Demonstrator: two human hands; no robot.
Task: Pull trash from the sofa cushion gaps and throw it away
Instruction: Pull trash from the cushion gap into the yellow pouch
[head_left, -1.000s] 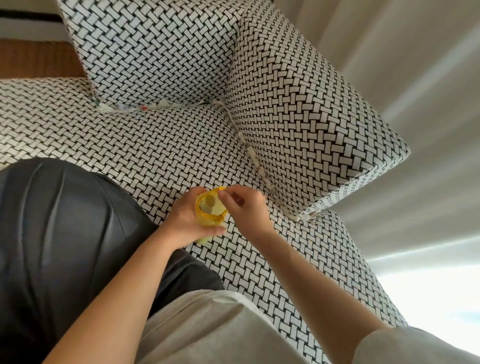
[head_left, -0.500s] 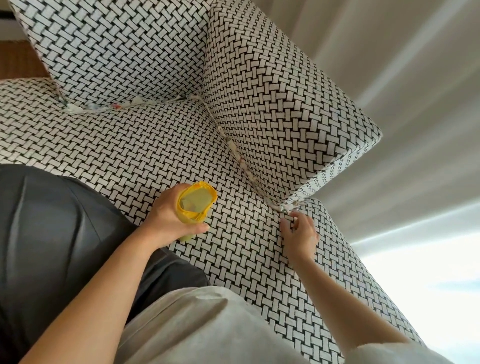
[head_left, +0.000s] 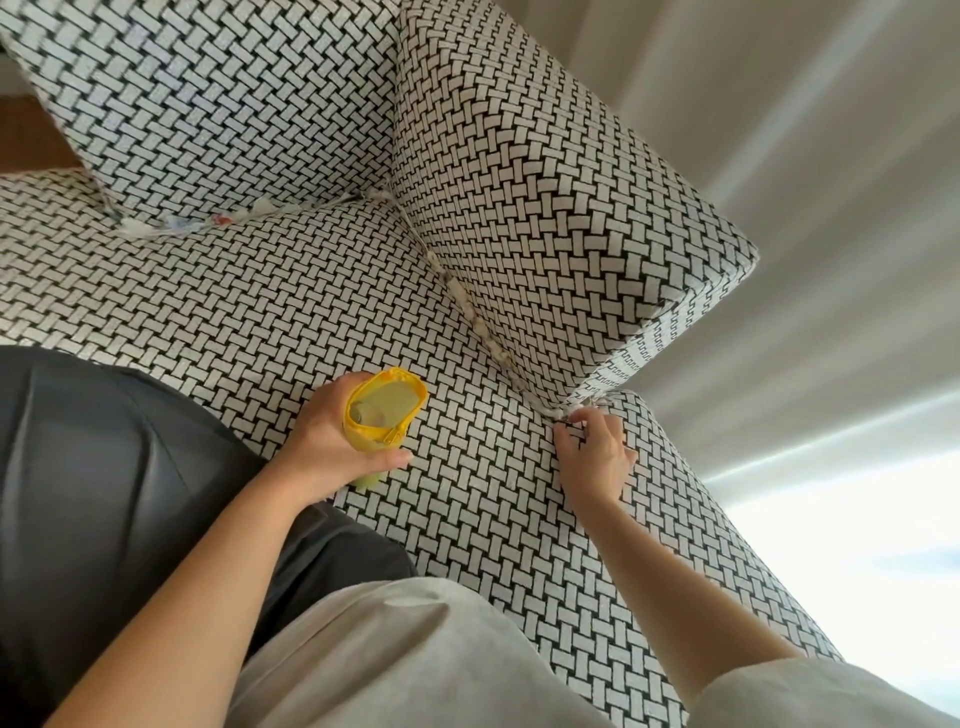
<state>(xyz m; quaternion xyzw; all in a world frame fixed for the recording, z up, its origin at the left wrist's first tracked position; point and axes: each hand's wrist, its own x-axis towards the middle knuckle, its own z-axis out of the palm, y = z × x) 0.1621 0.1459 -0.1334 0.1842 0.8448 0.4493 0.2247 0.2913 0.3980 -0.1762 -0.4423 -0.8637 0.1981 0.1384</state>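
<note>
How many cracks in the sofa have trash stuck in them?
2. The back crack runs under the back cushion. The side crack runs along the side cushion, down to the right hand. More may hide deeper. The left hand holds a yellow pouch.

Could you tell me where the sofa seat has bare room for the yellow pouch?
The seat cushion is bare between the dark leather item, the back gap and the side gap, also between left hand and right hand. Crowded: both gaps hold trash; the right hand is at the side gap's near end.
</note>
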